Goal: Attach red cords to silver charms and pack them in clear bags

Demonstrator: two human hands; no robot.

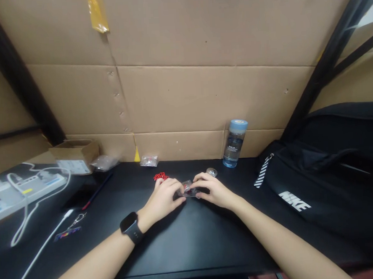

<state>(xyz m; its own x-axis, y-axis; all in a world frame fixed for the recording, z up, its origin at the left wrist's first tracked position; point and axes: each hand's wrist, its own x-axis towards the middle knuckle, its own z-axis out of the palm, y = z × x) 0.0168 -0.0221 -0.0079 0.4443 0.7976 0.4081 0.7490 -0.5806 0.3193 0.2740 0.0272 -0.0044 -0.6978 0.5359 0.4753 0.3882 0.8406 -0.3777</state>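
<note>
Packet (pixel 190 193), clear with red inside, is held nearer the back edge of the desk (pixel 186 240) than the front | left hand (pixel 167 195): fingers curled, left end pinched | right hand (pixel 215 192): fingers bent, nearly closed, right end pinched

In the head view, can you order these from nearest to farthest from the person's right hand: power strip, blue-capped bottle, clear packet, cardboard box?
Nearest to the right hand first:
1. Clear packet, at its fingertips, between both hands.
2. Blue-capped bottle, beyond it, slightly right.
3. Cardboard box, back left.
4. Power strip, at the far left.
</note>
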